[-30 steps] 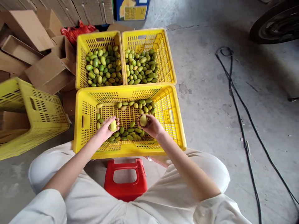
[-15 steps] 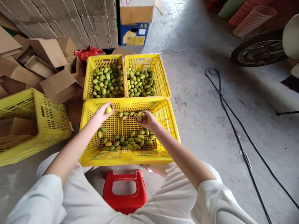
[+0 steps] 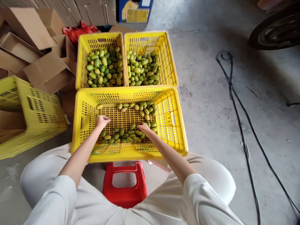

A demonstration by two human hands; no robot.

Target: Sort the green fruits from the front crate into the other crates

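Note:
Both my hands are down inside the near yellow crate [image 3: 89, 156], which holds a thin layer of small green and yellowish oval fruits [image 3: 124, 135]. My left hand [image 3: 102, 121] is at the crate's left side with its fingers curled down over the fruits there. My right hand [image 3: 142, 126] rests on the middle of the fruit row, fingers bent together and pointing down. What either hand grips is hidden under the fingers. Beyond this crate stand two more yellow crates, a left one [image 3: 81, 59] and a right one [image 3: 170, 59], both well filled with the same fruits.
A red plastic stool [image 3: 125, 184] sits between my knees. An empty yellow crate [image 3: 35, 115] lies at the left, with cardboard boxes [image 3: 39, 72] behind it. Black cables [image 3: 236, 103] run across the concrete floor on the right, and a wheel [image 3: 276, 31] shows at the top right.
Both hands, each with a yellowish fruit, rose toward the far crates, then came back down into the near crate. Those two fruits are no longer visible in my hands.

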